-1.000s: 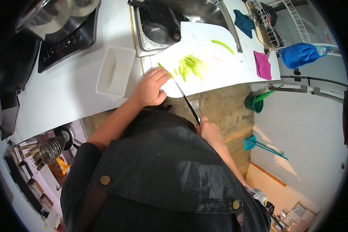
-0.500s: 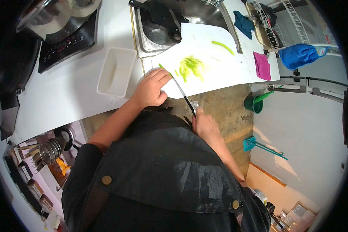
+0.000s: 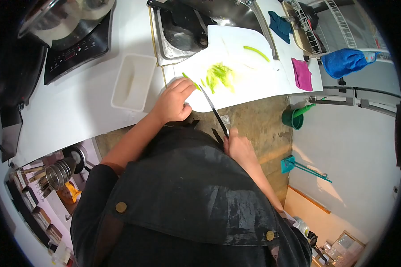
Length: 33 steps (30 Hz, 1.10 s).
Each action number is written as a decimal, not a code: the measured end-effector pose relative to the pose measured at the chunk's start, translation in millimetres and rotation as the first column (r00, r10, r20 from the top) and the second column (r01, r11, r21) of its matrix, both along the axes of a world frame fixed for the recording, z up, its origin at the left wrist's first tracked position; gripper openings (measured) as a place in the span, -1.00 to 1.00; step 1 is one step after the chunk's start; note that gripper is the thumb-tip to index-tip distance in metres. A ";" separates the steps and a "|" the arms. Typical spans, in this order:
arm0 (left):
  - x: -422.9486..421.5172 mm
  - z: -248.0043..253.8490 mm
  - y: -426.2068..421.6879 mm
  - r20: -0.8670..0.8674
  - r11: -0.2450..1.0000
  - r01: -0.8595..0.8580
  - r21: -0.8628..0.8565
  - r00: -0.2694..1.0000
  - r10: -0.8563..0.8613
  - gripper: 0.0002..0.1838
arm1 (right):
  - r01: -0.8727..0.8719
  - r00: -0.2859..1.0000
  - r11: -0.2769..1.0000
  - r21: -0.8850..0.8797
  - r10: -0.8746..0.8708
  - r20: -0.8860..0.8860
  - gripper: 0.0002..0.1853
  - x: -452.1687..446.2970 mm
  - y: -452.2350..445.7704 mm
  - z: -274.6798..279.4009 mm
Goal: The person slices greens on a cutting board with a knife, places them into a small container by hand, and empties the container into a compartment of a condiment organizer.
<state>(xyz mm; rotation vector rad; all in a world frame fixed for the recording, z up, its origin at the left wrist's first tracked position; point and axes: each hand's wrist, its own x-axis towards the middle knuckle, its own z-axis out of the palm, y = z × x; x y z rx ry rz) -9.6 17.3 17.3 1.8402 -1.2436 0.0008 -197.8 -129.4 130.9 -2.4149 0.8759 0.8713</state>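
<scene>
My left hand [image 3: 175, 100] presses a thin green stalk [image 3: 185, 76] against the left part of the white cutting board [image 3: 254, 80], its fingers curled over the stalk. In my right hand [image 3: 239, 146] is the handle of a knife [image 3: 213, 107]. The blade points up and left, its tip beside the stalk at my left fingertips. A pile of light green slices [image 3: 219, 77] lies on the board just right of the blade. Farther right on the board rests a curved green stalk [image 3: 256, 53].
Left of the board stands a white plastic tub [image 3: 132, 83]. Behind the board is a steel sink [image 3: 231, 13] with a black pan [image 3: 182, 18]. An induction cooker [image 3: 78, 54] with a pot is at the upper left. A pink cloth [image 3: 302, 74] lies at the right.
The knife and my right hand have shifted slightly back and forth, the blade now a little right of the stalk's end. My left hand has hardly moved.
</scene>
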 end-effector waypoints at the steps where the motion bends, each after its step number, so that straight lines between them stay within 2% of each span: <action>1: 0.0 -0.1 -0.2 0.003 1.000 -0.001 0.000 1.000 0.001 -0.46 | -0.004 1.000 1.000 -0.011 0.005 0.016 -0.70 8.3 1.9 -2.1; 6: 0.2 1.0 -0.1 0.001 1.000 -0.001 -0.014 1.000 0.001 -0.46 | -0.042 0.995 0.998 -0.039 0.046 0.094 -0.71 13.4 0.1 -24.4; 9: 0.9 -0.9 -0.1 0.030 1.000 -0.016 -0.001 0.999 0.016 -0.49 | -0.035 0.997 0.999 -0.039 0.038 0.063 -0.71 17.8 2.4 -19.0; 11: 0.9 1.3 0.8 0.018 1.000 -0.009 0.000 1.000 0.009 -0.49 | 0.020 0.998 1.000 -0.006 -0.020 -0.053 -0.76 30.1 6.2 -14.4; 15: -1.1 -0.8 -0.9 0.028 1.000 -0.022 -0.013 0.999 0.022 -0.46 | 0.007 1.000 1.000 0.001 -0.007 0.004 -0.78 42.1 8.0 -25.3; 18: -2.0 2.7 -0.7 -0.009 0.999 -0.031 -0.010 0.999 0.031 -0.47 | 0.024 1.000 1.000 0.008 -0.024 -0.013 -0.76 37.4 8.9 -23.2; 21: -0.3 3.4 0.3 0.014 1.000 -0.027 -0.001 1.000 0.027 -0.47 | 0.033 0.993 0.999 -0.025 -0.036 -0.111 -0.75 7.0 1.1 -8.6; 24: 0.6 1.8 0.3 0.004 1.000 -0.011 -0.004 1.000 0.011 -0.49 | -0.016 0.996 1.000 -0.019 0.014 -0.082 -0.69 -3.2 0.1 13.2; 27: 1.3 2.8 0.6 -0.002 1.000 -0.005 -0.015 1.000 0.005 -0.50 | -0.012 1.000 1.000 -0.011 0.012 0.022 -0.72 8.3 4.0 9.1; 33: 0.8 3.1 -0.4 0.005 0.999 -0.015 -0.036 1.000 0.015 -0.47 | -0.012 0.999 0.999 -0.040 0.014 0.039 -0.73 16.6 3.8 -19.6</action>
